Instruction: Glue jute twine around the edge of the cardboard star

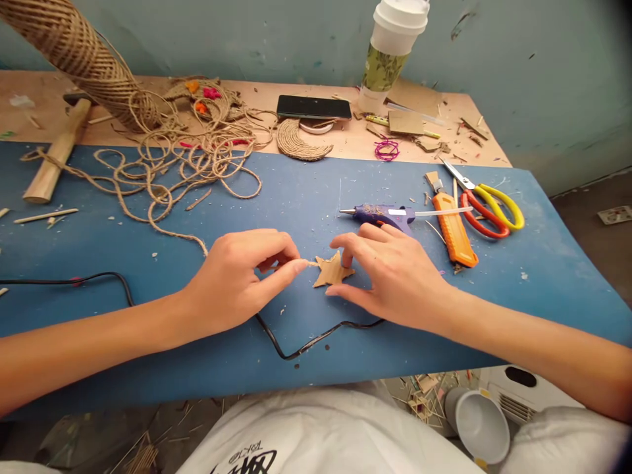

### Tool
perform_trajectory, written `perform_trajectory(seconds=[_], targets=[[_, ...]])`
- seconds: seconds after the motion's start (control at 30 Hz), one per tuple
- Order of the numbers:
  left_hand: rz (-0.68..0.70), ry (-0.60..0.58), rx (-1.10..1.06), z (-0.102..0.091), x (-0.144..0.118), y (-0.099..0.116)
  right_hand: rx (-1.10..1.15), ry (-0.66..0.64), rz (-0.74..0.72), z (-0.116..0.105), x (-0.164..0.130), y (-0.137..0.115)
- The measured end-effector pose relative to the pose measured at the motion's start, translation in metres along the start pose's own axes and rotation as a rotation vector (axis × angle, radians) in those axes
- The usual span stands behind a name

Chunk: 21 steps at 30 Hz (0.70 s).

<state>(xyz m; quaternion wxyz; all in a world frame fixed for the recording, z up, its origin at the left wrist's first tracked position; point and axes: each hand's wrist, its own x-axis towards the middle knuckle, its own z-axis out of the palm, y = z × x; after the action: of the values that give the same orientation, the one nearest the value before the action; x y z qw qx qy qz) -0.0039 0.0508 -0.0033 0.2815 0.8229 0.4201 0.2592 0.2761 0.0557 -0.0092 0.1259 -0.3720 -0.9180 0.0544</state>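
A small cardboard star [330, 270] lies on the blue table mat, between my two hands. My left hand [251, 273] pinches jute twine [312, 263] between thumb and forefinger, just left of the star, and the twine's end meets the star's left edge. From behind that hand the twine runs back to a loose tangle [187, 158]. My right hand [390, 273] curves over the star's right side, its fingers bent and thumb near the lower edge. The fingertips touch the star, holding it. Beyond the right hand lies a purple glue gun [382, 214] with a clear glue stick.
An orange utility knife [454, 227] and scissors [494, 207] lie at right. Behind stand a paper cup [390, 56], a black phone [315, 107] and a tall twine spool [89, 62]. A hammer [59, 151] lies at left. A black cord [296, 352] crosses the mat nearby.
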Motion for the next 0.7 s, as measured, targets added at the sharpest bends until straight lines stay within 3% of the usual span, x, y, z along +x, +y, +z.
perform_trajectory(seconds=[0.17, 0.27, 0.47, 0.7], targets=[[0.102, 0.057, 0.017, 0.008, 0.011, 0.003, 0.189, 0.117, -0.07, -0.02, 0.014, -0.008], [0.139, 0.1, -0.015, 0.013, 0.016, 0.007, 0.125, 0.115, -0.141, -0.03, 0.022, -0.001], [0.172, 0.097, 0.024, 0.021, 0.018, 0.005, 0.075, 0.07, -0.11, -0.031, 0.021, 0.009], [0.488, 0.109, 0.352, 0.017, 0.015, -0.011, -0.093, 0.071, -0.164, -0.024, 0.013, 0.03]])
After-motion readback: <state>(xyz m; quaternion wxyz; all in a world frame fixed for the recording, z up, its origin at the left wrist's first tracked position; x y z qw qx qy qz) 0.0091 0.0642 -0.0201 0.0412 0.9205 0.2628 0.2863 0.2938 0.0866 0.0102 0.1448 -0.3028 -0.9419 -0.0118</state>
